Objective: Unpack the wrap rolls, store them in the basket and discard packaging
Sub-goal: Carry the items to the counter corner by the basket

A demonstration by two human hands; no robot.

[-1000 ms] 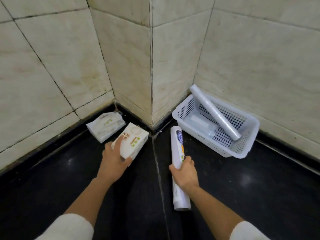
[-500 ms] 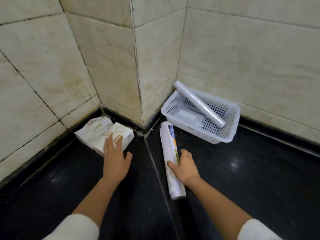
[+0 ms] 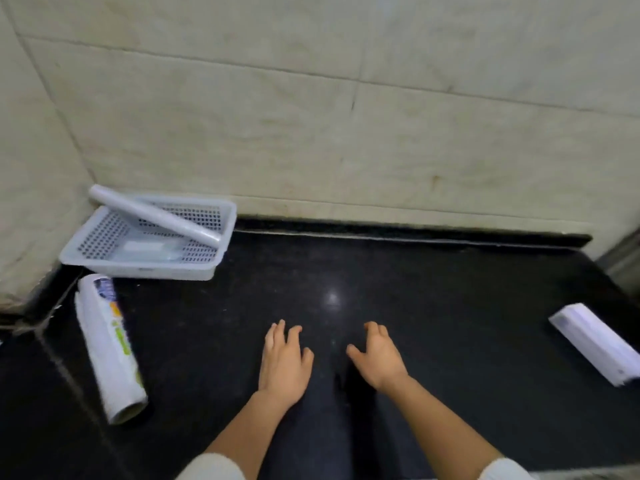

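Meanwhile, both hands, left (image 3: 284,362) and right (image 3: 379,358), are hovering spread and empty over the floor (image 3: 433,306), with the packaged roll (image 3: 109,348) lying just beside the basket (image 3: 138,263); gripping it mid-length should prevent rolling.

Even, fairly dim indoor light, small white glare spot on the glossy black floor (image 3: 450,306) just beyond both hands, soft shadow under the forearms, whole frame motion-blurred, basket (image 3: 138,268) and wrap roll (image 3: 107,344) smeared, wide-angle bending at left and right edges
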